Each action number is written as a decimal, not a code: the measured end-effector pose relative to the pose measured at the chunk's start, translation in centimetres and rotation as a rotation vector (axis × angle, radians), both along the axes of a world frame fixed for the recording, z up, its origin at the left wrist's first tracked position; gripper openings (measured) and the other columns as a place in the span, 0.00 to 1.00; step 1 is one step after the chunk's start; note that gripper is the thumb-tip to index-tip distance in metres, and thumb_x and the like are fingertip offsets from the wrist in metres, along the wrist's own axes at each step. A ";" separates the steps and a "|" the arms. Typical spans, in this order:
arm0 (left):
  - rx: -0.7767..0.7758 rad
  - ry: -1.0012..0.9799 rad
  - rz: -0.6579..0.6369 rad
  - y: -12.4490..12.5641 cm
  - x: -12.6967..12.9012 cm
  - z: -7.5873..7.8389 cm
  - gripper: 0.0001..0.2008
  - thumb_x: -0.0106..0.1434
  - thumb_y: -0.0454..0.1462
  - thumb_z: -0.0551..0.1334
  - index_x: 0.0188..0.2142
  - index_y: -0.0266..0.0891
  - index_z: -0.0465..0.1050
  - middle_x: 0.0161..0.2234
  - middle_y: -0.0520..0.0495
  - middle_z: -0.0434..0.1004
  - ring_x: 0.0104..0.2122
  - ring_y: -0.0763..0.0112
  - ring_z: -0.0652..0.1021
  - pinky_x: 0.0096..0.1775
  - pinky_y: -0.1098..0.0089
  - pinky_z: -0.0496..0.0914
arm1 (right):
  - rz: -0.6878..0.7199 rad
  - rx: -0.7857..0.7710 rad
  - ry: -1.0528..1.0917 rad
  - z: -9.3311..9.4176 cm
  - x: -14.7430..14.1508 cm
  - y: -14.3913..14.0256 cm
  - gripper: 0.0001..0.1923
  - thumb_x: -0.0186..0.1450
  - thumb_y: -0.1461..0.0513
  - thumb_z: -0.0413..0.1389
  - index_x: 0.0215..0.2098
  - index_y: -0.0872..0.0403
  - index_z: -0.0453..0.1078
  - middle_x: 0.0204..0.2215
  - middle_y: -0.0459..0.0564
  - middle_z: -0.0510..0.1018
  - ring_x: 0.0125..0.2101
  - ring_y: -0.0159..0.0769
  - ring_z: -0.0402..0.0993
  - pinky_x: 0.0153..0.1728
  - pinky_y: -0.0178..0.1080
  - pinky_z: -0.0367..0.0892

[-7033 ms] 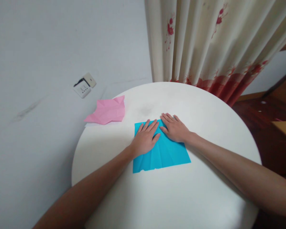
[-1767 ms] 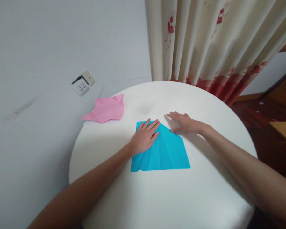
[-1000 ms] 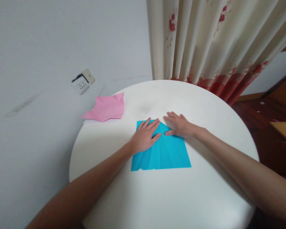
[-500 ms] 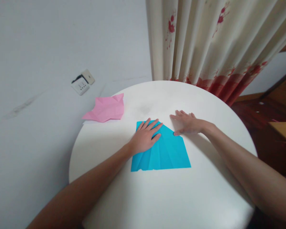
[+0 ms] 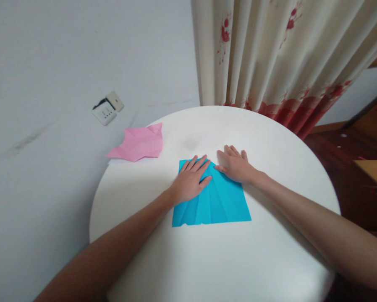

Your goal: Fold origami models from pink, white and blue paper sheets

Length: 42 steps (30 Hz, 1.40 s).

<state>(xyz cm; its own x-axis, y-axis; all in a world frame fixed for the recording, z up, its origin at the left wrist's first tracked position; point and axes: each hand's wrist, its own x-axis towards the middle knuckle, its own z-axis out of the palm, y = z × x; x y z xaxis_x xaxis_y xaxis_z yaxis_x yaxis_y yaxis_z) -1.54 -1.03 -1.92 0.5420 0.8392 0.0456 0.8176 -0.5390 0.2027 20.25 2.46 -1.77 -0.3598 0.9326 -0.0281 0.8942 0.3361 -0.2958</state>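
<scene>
A creased blue paper sheet (image 5: 218, 203) lies flat on the round white table (image 5: 213, 260), its far right corner folded in along a slanted edge. My left hand (image 5: 190, 180) lies flat on the sheet's far left part, fingers spread. My right hand (image 5: 235, 164) rests palm down on the slanted folded edge at the sheet's far right, thumb on the paper. Neither hand grips anything.
A crumpled pink paper (image 5: 140, 143) lies at the table's far left edge against the grey wall. A wall socket (image 5: 106, 110) sits on that wall. A flowered curtain (image 5: 279, 58) hangs behind the table. Dark wooden floor (image 5: 346, 155) lies to the right.
My right hand has slid back and forth along the folded right corner and now sits nearer the sheet's top middle. My left hand has stayed in place.
</scene>
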 end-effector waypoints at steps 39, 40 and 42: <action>0.054 0.033 -0.003 -0.3 0.2 0.0 0.30 0.72 0.51 0.44 0.69 0.43 0.49 0.70 0.47 0.47 0.69 0.49 0.47 0.65 0.44 0.49 | -0.003 0.019 0.007 0.2 0.2 0.2 0.32 0.67 0.46 0.50 0.65 0.51 0.58 0.68 0.63 0.52 0.68 0.63 0.42 0.59 0.72 0.43; 0.064 0.033 0.009 -0.3 0.2 0.0 0.30 0.72 0.51 0.45 0.69 0.41 0.50 0.70 0.45 0.47 0.69 0.49 0.47 0.65 0.44 0.49 | -0.003 0.019 0.008 0.2 0.2 0.2 0.32 0.67 0.46 0.50 0.64 0.51 0.58 0.68 0.63 0.52 0.68 0.63 0.42 0.59 0.72 0.43; 0.081 0.032 0.036 -0.3 0.2 0.0 0.31 0.71 0.52 0.46 0.68 0.39 0.52 0.70 0.42 0.46 0.69 0.47 0.47 0.64 0.44 0.50 | 0.003 0.018 0.012 0.2 0.3 0.3 0.31 0.67 0.46 0.50 0.64 0.51 0.59 0.68 0.63 0.53 0.68 0.63 0.42 0.59 0.73 0.44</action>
